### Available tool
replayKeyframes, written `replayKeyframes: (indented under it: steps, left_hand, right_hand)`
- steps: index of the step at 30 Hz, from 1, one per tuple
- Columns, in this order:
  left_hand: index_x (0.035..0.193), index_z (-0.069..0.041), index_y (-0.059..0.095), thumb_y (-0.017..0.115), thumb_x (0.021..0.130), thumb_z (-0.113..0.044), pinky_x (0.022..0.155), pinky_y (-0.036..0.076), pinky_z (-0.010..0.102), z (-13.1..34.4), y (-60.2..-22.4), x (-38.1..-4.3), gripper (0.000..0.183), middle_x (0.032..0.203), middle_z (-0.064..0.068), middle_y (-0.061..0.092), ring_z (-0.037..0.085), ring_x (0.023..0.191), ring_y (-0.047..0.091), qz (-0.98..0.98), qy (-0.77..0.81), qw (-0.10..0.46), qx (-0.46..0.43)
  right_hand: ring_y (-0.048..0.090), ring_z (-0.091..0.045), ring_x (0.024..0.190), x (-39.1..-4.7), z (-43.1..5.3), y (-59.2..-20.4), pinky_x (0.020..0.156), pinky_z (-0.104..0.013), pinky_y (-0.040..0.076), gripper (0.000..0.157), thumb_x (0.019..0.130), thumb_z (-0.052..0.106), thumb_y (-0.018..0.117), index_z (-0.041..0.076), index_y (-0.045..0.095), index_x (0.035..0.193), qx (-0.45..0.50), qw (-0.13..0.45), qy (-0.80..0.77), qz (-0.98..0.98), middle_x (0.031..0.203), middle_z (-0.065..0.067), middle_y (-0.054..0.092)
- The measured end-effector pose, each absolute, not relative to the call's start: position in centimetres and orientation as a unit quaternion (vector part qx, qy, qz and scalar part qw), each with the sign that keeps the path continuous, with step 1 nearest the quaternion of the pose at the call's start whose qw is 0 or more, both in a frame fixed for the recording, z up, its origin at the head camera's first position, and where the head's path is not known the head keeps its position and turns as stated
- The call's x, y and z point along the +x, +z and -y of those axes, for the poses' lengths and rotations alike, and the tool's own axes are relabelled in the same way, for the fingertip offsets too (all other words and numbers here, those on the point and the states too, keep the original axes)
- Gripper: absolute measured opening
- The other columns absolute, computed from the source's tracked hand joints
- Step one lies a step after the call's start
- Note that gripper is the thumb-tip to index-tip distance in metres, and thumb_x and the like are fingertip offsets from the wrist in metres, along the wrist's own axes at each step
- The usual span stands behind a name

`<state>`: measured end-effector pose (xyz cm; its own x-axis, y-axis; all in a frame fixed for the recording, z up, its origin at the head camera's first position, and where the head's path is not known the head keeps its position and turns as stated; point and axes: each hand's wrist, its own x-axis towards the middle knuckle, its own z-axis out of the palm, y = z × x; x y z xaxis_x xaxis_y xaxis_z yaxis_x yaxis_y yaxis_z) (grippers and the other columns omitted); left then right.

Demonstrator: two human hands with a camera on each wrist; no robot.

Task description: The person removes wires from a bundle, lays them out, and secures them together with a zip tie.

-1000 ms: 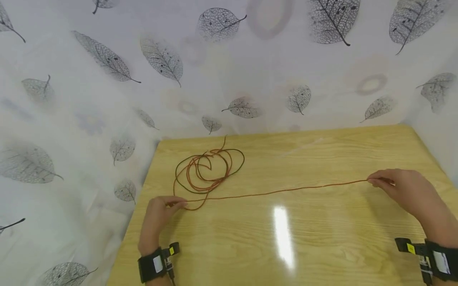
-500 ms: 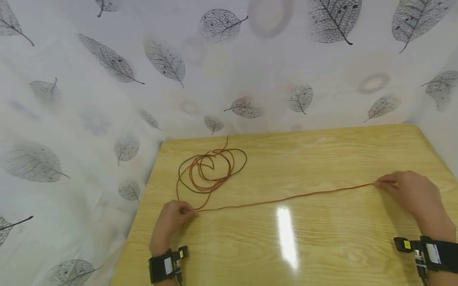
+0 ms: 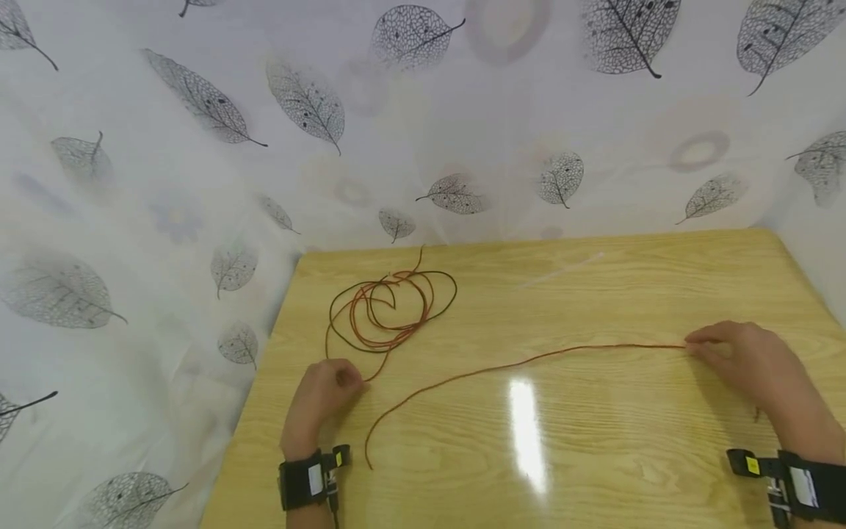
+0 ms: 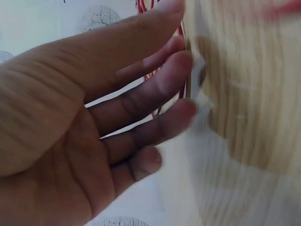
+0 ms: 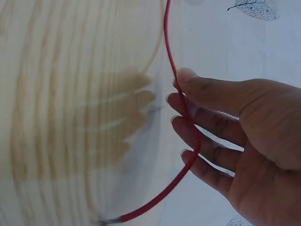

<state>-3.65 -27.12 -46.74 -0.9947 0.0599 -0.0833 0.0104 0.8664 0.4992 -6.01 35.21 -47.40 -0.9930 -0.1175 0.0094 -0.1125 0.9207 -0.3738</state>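
My right hand (image 3: 756, 360) pinches a thin red wire (image 3: 492, 369) at the right side of the table. In the right wrist view the wire (image 5: 167, 33) passes thumb and fingertips, and its short tail curves down to a bare metal end. The rest runs left across the table, its other end loose near the front. My left hand (image 3: 327, 393) is low at the table's left, beside a loose coil of red and dark wires (image 3: 390, 339). In the left wrist view its fingers (image 4: 174, 75) are loosely bent, with a gap below the thumb and no wire gripped.
The light wood table (image 3: 595, 294) stands against walls covered in leaf-printed sheeting (image 3: 489, 110). A bright reflection lies on the tabletop between the hands. Each wrist wears a black strap with a small camera, the left strap (image 3: 300, 481) near the table's left edge.
The left hand has let go of the red wire, whose left end has dropped toward the front of the table. The wire now sags in a curve. The right hand still holds it.
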Motion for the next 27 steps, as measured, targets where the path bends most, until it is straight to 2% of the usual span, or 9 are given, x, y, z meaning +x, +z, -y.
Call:
replayKeyframes:
  steps: [3, 7, 11, 17, 23, 27]
  left_hand:
    - [0.082, -0.015, 0.072, 0.083, 0.077, -0.022, 0.064, 0.053, 0.034, 26.6, -46.7, -4.3, 0.013, 0.079, -0.005, 0.07, 0.011, 0.07, 0.062, -0.965, 0.258, 0.032, 0.036]
    - [0.092, -0.011, 0.073, 0.082, 0.079, -0.023, 0.069, 0.054, 0.037, 25.7, -46.8, -5.2, 0.02, 0.087, 0.0, 0.07, 0.015, 0.077, 0.063, -0.964, 0.26, 0.039, 0.044]
    - [0.094, -0.009, 0.073, 0.082, 0.078, -0.021, 0.075, 0.054, 0.04, 24.7, -47.0, -5.6, 0.022, 0.092, 0.005, 0.071, 0.02, 0.084, 0.064, -0.965, 0.255, 0.047, 0.037]
    - [0.087, -0.009, 0.071, 0.081, 0.079, -0.015, 0.072, 0.054, 0.038, 24.1, -47.2, -5.7, 0.015, 0.085, 0.003, 0.068, 0.019, 0.08, 0.062, -0.971, 0.234, 0.026, 0.049]
    - [0.083, -0.01, 0.069, 0.078, 0.081, -0.009, 0.068, 0.054, 0.035, 24.1, -46.9, -5.7, 0.009, 0.08, 0.001, 0.067, 0.016, 0.075, 0.062, -0.973, 0.22, 0.034, 0.063]
    - [0.083, -0.009, 0.068, 0.073, 0.083, -0.007, 0.06, 0.052, 0.033, 24.4, -45.8, -5.5, 0.006, 0.075, 0.001, 0.067, 0.014, 0.066, 0.059, -0.975, 0.214, 0.018, 0.064]
  right_hand:
    - [0.058, -0.051, 0.093, -5.9, -33.8, -46.4, 0.071, -0.063, 0.045, 0.023, 0.085, 0.015, 0.074, 0.002, 0.075, 0.103, -0.092, -0.009, -0.2, -0.975, 0.104, -0.031, 0.067]
    - [0.06, -0.044, 0.092, -6.3, -30.8, -45.0, 0.071, -0.058, 0.047, 0.02, 0.083, 0.011, 0.075, 0.005, 0.075, 0.103, -0.148, -0.034, -0.21, -0.966, 0.101, -0.023, 0.07]
    - [0.062, -0.038, 0.092, -7.5, -26.3, -44.1, 0.073, -0.054, 0.05, 0.017, 0.082, 0.009, 0.076, 0.007, 0.076, 0.099, -0.205, -0.061, -0.221, -0.951, 0.097, -0.015, 0.073]
    - [0.064, -0.029, 0.093, -9.3, -19.1, -43.8, 0.08, -0.048, 0.052, 0.013, 0.084, 0.012, 0.075, 0.009, 0.077, 0.097, -0.292, -0.053, -0.235, -0.925, 0.097, -0.007, 0.073]
    - [0.066, -0.02, 0.085, -10.1, -10.1, -43.6, 0.078, -0.039, 0.055, 0.012, 0.083, 0.013, 0.076, 0.011, 0.078, 0.095, -0.388, -0.061, -0.233, -0.89, 0.092, -0.002, 0.073]
    - [0.064, -0.019, 0.098, -10.0, -3.7, -43.9, 0.084, -0.036, 0.055, 0.027, 0.085, 0.015, 0.075, 0.014, 0.073, 0.112, -0.446, -0.052, -0.229, -0.863, 0.11, -0.002, 0.07]
